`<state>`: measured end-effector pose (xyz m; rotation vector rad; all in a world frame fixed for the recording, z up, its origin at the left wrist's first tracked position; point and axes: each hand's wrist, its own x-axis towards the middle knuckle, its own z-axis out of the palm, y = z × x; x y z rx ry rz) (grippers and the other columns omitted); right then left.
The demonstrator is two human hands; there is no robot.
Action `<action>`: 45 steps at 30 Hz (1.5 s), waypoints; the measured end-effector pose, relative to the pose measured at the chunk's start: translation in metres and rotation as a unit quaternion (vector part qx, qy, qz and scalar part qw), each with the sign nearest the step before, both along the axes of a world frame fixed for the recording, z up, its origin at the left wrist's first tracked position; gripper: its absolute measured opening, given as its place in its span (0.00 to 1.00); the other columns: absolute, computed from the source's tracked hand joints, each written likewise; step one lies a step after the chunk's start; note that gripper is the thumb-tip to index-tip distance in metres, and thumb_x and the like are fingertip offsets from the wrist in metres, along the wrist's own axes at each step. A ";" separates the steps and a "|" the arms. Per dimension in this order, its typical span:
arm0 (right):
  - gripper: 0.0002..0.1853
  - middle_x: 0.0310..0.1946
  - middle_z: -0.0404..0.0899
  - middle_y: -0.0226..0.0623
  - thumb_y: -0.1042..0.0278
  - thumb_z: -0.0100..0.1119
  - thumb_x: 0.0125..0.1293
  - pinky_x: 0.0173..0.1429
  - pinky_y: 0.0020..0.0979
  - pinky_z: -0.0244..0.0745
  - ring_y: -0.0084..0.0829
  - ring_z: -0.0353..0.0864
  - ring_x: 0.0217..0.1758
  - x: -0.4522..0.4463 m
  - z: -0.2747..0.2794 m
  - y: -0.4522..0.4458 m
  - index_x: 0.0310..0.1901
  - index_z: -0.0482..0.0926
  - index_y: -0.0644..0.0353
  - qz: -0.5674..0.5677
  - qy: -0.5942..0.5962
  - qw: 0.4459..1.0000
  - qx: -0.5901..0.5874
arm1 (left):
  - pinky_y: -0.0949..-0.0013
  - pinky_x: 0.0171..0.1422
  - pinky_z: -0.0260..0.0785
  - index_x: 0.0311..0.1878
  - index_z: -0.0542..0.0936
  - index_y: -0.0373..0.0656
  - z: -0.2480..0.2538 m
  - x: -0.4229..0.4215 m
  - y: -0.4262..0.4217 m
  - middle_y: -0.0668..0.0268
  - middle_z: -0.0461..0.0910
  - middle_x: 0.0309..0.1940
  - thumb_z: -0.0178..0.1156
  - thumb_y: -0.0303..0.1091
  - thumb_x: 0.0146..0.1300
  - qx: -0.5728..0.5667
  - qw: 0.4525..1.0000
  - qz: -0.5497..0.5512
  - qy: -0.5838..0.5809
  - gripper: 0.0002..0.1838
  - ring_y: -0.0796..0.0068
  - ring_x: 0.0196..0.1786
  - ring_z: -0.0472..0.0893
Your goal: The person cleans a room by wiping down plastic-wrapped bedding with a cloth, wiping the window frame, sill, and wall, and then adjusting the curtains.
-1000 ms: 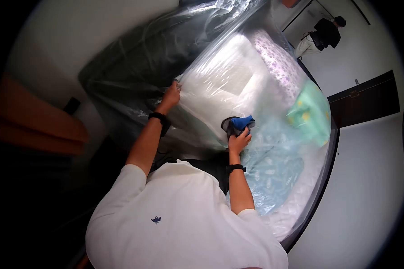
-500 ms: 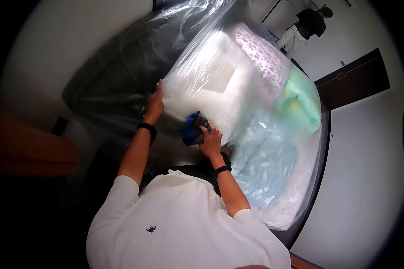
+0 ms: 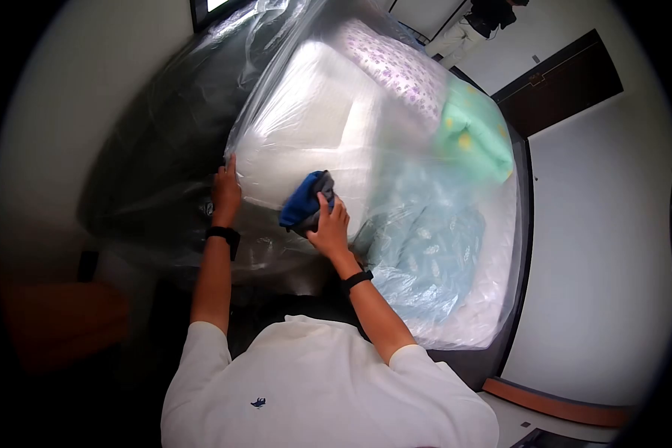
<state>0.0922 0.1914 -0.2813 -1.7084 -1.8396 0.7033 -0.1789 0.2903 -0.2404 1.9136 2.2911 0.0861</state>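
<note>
A clear plastic sheet (image 3: 272,179) covers a bed heaped with bedding. My left hand (image 3: 226,196) is at a gathered fold of the sheet, beside the dark headboard, with its fingers closed on the plastic. A blue and grey cloth (image 3: 304,201) is bunched in my right hand (image 3: 330,226), over the near corner of a white folded pad (image 3: 299,112). The cloth lies against the plastic above this pad; whether it presses down I cannot tell.
Under the plastic are a purple-flowered pillow (image 3: 396,67), a green quilt (image 3: 474,134) and a pale blue bundle (image 3: 425,254). Another person (image 3: 463,37) stands at the far side near a dark door (image 3: 560,86). An orange piece of furniture (image 3: 67,321) is at left.
The view has shifted, so the bed sits further left and higher. The cloth has turned and spread a little in my right hand. My left hand stays at the plastic.
</note>
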 end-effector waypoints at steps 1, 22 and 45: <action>0.50 0.69 0.57 0.56 0.65 0.73 0.46 0.72 0.55 0.56 0.59 0.57 0.72 -0.013 0.006 -0.002 0.73 0.59 0.49 0.046 0.005 0.999 0.006 | 0.50 0.60 0.73 0.78 0.62 0.53 -0.003 -0.008 -0.001 0.47 0.75 0.58 0.50 0.18 0.67 -0.006 1.000 -0.006 -0.003 0.36 0.45 0.56 0.77; 0.33 0.52 0.69 0.53 0.73 0.62 0.52 0.62 0.56 0.67 0.60 0.69 0.57 0.001 0.006 -0.077 0.65 0.71 0.57 -0.228 0.039 0.972 -0.036 | 0.57 0.65 0.69 0.68 0.75 0.41 0.023 -0.095 -0.020 0.43 0.79 0.59 0.45 0.21 0.73 -0.010 0.963 0.139 -0.232 0.23 0.50 0.60 0.80; 0.31 0.55 0.74 0.46 0.73 0.57 0.53 0.64 0.46 0.74 0.52 0.73 0.63 0.046 -0.096 -0.111 0.62 0.78 0.39 -0.069 0.081 0.963 -0.246 | 0.59 0.52 0.71 0.49 0.76 0.37 0.025 -0.034 -0.145 0.55 0.74 0.43 0.57 0.17 0.59 0.133 0.980 0.036 -0.144 0.15 0.57 0.45 0.77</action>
